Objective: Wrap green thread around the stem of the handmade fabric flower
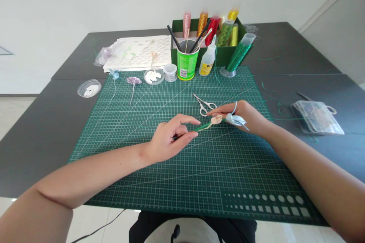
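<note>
The left arm (57, 186) is nearest, the left grip (169, 136) pinching a green stem (203, 127) over the mat (171, 193), a peach flower (216, 119) and blue flower (235, 119) already at its right, the right grip's (246, 115) hold unclear, two more flowers (134, 80) loose, far left.

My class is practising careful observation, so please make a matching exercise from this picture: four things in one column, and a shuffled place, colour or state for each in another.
Column 1
1. Scissors
2. Tub
3. Bottle
4. Left hand

Column 2
A. Has a yellow label
B. Pinches a green stem
C. Bright green, with sticks standing in it
D. On the cutting mat, beside the right hand

Pairs: 1-D, 2-C, 3-A, 4-B
</note>
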A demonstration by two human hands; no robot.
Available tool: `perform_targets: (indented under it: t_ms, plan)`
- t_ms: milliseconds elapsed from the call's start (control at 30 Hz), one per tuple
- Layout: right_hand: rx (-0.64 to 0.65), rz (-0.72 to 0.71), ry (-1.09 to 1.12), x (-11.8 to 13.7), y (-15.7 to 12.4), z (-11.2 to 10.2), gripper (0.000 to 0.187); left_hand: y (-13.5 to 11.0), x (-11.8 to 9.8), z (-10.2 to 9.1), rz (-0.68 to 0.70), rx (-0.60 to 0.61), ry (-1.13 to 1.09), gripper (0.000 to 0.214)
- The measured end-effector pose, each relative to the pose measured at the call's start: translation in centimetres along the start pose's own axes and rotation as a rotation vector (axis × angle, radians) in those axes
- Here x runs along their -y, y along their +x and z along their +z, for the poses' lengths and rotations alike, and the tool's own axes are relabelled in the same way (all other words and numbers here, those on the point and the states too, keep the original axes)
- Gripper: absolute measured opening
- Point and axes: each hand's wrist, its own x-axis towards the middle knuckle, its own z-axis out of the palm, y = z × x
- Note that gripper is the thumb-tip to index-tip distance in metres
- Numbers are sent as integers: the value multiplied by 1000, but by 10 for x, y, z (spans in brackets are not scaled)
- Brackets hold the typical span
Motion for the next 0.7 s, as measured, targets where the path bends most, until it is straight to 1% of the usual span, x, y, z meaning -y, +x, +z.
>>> perform_targets:
  t_ms: [100, 233, 300, 367, 400, 433, 467, 500, 567, 600, 633, 667, 700]
  plan:
    - [38, -3, -12, -2, 0, -1, 32, -1, 0, 2, 48, -20, -1, 15]
    - [45, 7, 68, -5, -2, -6, 38, -2, 0, 6, 85, -41, -109, 15]
    - [71, 6, 131, -5, -3, -12, 40, -3, -1, 8, 60, -30, -185, 15]
    - [59, -18, 166, -3, -5, -20, 41, -3, -1, 9, -37, -2, -291, 14]
    - [10, -38, 157, -3, -5, -23, 43, -2, -1, 9, -108, 26, -360, 13]
    - [-73, -56, 126, -4, -5, -26, 45, -1, -2, 9, -189, 74, -437, 12]
    - [-188, -63, 72, -5, -5, -28, 45, 0, -2, 9, -271, 147, -518, 12]
    - [-330, -57, 2, -6, -5, -29, 43, 1, -3, 9, -348, 242, -595, 11]
    - [-610, -25, -169, -8, -4, -27, 31, 3, -6, 8, -465, 454, -708, 10]
    - [-702, -17, -256, -8, -3, -24, 23, 4, -7, 8, -502, 533, -741, 9]
    - [-748, -27, -338, -7, -3, -19, 15, 4, -8, 8, -526, 587, -762, 9]
    - [-745, -53, -414, -5, -3, -13, 11, 5, -10, 7, -540, 617, -778, 8]
    - [-701, -89, -482, -3, -3, -6, 11, 5, -10, 7, -549, 632, -789, 7]
